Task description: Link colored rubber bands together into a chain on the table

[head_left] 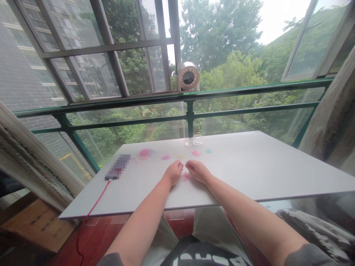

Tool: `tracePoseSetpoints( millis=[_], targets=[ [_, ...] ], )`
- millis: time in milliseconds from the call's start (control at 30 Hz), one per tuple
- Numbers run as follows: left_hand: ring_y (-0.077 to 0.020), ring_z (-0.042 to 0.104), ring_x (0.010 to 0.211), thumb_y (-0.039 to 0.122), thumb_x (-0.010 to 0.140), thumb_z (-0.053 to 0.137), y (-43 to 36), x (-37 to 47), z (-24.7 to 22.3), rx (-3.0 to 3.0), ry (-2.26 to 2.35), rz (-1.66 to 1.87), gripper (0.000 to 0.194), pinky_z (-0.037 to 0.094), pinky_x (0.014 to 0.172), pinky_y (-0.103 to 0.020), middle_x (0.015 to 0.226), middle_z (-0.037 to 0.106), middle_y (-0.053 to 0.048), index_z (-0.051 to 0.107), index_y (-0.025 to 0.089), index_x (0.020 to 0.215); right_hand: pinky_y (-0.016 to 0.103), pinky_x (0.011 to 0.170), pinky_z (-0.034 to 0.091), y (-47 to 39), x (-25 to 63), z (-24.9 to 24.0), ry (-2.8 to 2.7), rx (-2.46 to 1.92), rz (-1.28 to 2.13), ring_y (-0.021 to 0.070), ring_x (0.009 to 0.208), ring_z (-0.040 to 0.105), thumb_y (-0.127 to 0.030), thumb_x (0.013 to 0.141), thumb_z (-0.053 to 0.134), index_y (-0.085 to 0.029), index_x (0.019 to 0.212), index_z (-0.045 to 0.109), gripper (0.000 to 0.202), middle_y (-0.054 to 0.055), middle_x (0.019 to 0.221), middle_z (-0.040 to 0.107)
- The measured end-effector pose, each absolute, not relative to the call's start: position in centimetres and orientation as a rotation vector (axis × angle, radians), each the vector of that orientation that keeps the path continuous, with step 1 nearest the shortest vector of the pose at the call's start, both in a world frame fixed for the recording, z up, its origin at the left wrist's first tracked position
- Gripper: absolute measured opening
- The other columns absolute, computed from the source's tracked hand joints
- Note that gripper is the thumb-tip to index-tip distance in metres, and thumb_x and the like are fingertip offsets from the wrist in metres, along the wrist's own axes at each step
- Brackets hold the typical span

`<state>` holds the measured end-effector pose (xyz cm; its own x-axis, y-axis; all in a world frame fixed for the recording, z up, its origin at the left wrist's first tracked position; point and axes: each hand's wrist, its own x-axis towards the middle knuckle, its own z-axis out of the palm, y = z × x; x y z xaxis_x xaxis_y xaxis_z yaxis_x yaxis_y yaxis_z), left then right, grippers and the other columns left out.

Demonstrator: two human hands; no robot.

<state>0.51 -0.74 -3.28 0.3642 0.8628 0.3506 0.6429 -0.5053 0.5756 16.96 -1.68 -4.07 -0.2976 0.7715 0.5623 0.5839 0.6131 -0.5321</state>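
Close together over the middle of the white table (235, 166) are my left hand (174, 172) and my right hand (197, 171). The fingers of both are curled in, with the fingertips almost meeting. Whatever they pinch, if anything, is too small to make out. Right below them, between the wrists, lies a small pile of pink pieces (185, 177). Beyond my hands are a purple pile (165, 157), a faint yellow pile (180, 156), another pink pile (195, 153) and a light blue pile (209, 150). A larger pink-red heap (144, 153) sits farther left.
Clear round containers (198, 142) stand at the table's far edge. On the left lies a blurred-out phone-like device (118, 167) with a red cable (94, 207) hanging over the edge. A round fan-like device (189, 77) is by the green railing (235, 89). A cardboard box (41, 225) is at lower left.
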Motion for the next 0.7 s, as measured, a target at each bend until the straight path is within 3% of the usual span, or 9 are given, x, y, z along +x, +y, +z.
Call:
tracePoseSetpoints(
  millis=[700],
  targets=[
    [-0.0153, 0.058, 0.076, 0.029, 0.078, 0.047, -0.88, 0.47, -3.14, 2.28, 1.292, 0.937, 0.017, 0.043, 0.072, -0.028, 0.08, 0.065, -0.003, 0.059, 0.018, 0.081, 0.023, 0.06, 0.037, -1.54, 17.24, -3.87, -1.918, -1.157, 0.302, 0.011, 0.06, 0.048, -0.019, 0.076, 0.049, -0.017, 0.073, 0.059, 0.01, 0.001, 0.067, 0.059]
  ],
)
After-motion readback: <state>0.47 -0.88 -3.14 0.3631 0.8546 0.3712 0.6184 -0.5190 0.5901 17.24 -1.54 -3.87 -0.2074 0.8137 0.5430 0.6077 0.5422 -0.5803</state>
